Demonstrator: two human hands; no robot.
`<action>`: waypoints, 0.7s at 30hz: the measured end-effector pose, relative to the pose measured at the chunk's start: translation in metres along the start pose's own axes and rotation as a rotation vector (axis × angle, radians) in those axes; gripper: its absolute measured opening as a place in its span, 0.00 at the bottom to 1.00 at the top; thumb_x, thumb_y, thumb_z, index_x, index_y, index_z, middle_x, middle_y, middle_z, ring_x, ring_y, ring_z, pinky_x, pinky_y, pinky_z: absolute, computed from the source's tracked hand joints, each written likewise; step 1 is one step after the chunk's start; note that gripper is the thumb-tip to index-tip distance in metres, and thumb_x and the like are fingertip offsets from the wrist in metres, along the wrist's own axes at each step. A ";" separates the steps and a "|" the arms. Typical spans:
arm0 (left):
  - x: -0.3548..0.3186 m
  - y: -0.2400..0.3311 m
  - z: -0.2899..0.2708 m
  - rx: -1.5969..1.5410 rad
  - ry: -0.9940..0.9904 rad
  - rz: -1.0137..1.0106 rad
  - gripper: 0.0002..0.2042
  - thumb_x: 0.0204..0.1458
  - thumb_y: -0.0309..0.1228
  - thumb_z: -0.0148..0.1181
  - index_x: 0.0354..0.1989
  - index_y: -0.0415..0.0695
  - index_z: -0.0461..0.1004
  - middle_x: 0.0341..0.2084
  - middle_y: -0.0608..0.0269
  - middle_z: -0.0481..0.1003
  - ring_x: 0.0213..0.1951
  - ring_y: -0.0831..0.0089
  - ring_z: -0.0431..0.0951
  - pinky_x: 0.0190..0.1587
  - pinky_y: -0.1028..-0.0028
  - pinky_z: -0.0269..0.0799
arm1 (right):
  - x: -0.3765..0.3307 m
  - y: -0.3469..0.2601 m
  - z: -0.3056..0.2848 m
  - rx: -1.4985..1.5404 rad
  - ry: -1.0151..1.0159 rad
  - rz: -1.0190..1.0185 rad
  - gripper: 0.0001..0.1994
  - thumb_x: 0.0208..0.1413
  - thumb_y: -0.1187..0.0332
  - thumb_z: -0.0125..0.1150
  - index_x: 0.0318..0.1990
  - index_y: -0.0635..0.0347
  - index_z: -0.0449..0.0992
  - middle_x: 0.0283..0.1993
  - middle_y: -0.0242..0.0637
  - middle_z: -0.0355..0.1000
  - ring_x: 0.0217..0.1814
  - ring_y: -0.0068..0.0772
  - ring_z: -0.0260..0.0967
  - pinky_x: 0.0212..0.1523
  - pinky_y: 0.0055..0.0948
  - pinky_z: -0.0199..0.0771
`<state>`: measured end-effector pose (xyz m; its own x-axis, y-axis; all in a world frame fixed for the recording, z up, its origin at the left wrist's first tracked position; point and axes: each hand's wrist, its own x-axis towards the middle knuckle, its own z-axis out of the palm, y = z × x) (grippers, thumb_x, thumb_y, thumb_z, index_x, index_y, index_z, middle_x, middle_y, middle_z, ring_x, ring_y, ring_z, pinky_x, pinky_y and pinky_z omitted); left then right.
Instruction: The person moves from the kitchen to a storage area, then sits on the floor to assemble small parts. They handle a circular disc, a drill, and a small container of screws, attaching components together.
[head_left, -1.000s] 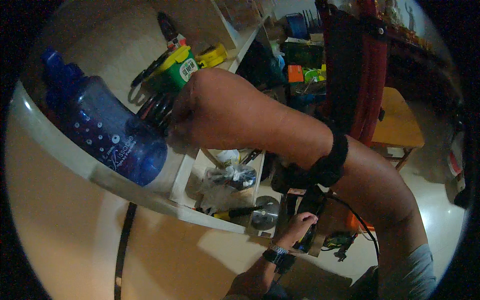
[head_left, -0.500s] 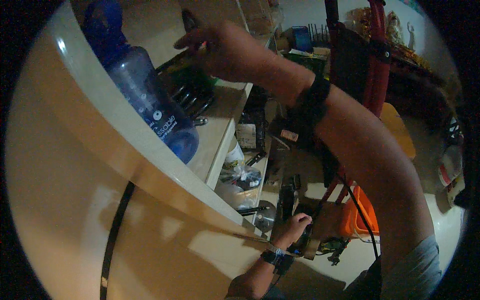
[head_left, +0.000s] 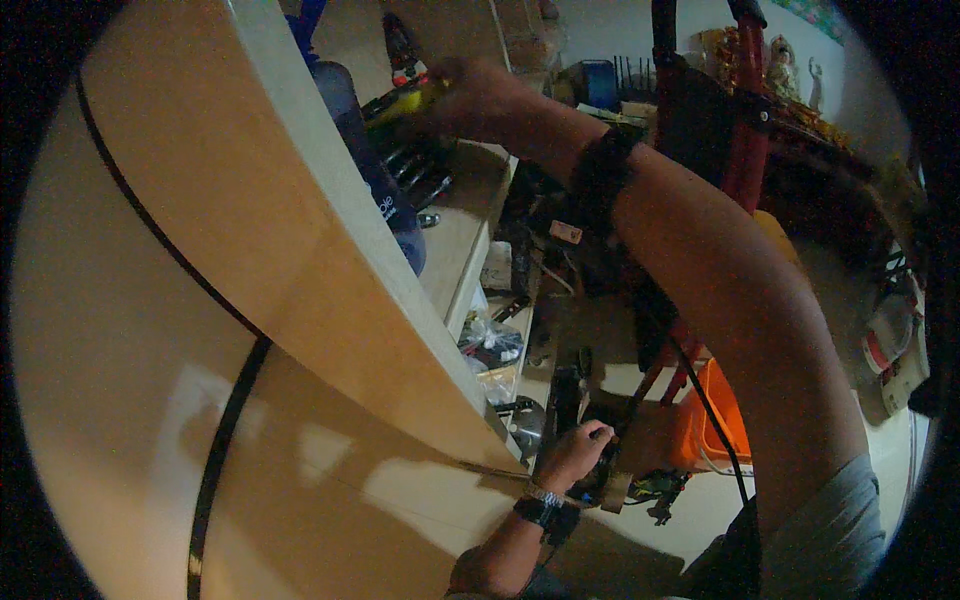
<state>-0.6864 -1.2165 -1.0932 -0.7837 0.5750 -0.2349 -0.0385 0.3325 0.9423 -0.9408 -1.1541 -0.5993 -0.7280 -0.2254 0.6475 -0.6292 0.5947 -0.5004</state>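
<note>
My right hand (head_left: pixel 472 100) reaches onto the shelf at the top, blurred by motion. Right beside its fingers is a yellow-and-black item (head_left: pixel 408 104); whether they grip it is unclear. Beneath lies a cluster of black handled tools (head_left: pixel 425 178). A dark pointed tool with some red on it (head_left: pixel 402 50) rests behind the fingers. Partly hidden by the shelf's edge, a translucent blue bottle (head_left: pixel 400 225) stands left of the tools. Low in the middle, my left hand (head_left: pixel 575 453) is closed, fingers curled in; what they may hold is hidden.
The pale shelf edge (head_left: pixel 385 270) and wooden panel (head_left: pixel 290 230) fill the left side. Bagged items (head_left: pixel 495 338) sit on a lower shelf. An orange bin (head_left: pixel 718 415), red metal posts (head_left: pixel 745 150) and a hanging black cable (head_left: pixel 715 410) are on the right.
The view has shifted, so the panel hides more of the blue bottle. My right hand has moved over the tools, and the yellow item now shows beside it. My left hand stays closed.
</note>
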 end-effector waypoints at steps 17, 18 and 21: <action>-0.019 0.019 0.014 0.015 -0.022 0.072 0.20 0.78 0.46 0.62 0.56 0.39 0.87 0.50 0.53 0.89 0.52 0.61 0.88 0.56 0.61 0.81 | -0.074 -0.038 -0.054 0.541 0.195 0.107 0.44 0.62 0.56 0.85 0.80 0.69 0.70 0.66 0.51 0.81 0.65 0.46 0.84 0.65 0.43 0.87; -0.016 0.019 0.016 0.010 -0.039 0.074 0.20 0.78 0.46 0.62 0.56 0.38 0.87 0.50 0.53 0.89 0.52 0.61 0.88 0.56 0.61 0.81 | -0.083 -0.039 -0.062 0.603 0.227 0.109 0.47 0.67 0.57 0.85 0.84 0.71 0.64 0.69 0.54 0.79 0.65 0.48 0.83 0.63 0.46 0.89; -0.005 0.020 0.019 -0.042 -0.113 0.046 0.19 0.80 0.45 0.59 0.59 0.40 0.86 0.51 0.57 0.88 0.54 0.65 0.86 0.58 0.64 0.80 | -0.132 -0.032 -0.100 0.605 0.173 0.115 0.40 0.73 0.63 0.73 0.84 0.73 0.61 0.76 0.57 0.73 0.75 0.51 0.78 0.75 0.45 0.82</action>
<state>-0.6713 -1.1989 -1.0773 -0.7102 0.6704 -0.2149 -0.0325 0.2736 0.9613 -0.7974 -1.0667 -0.6109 -0.7776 -0.0280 0.6282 -0.6287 0.0552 -0.7757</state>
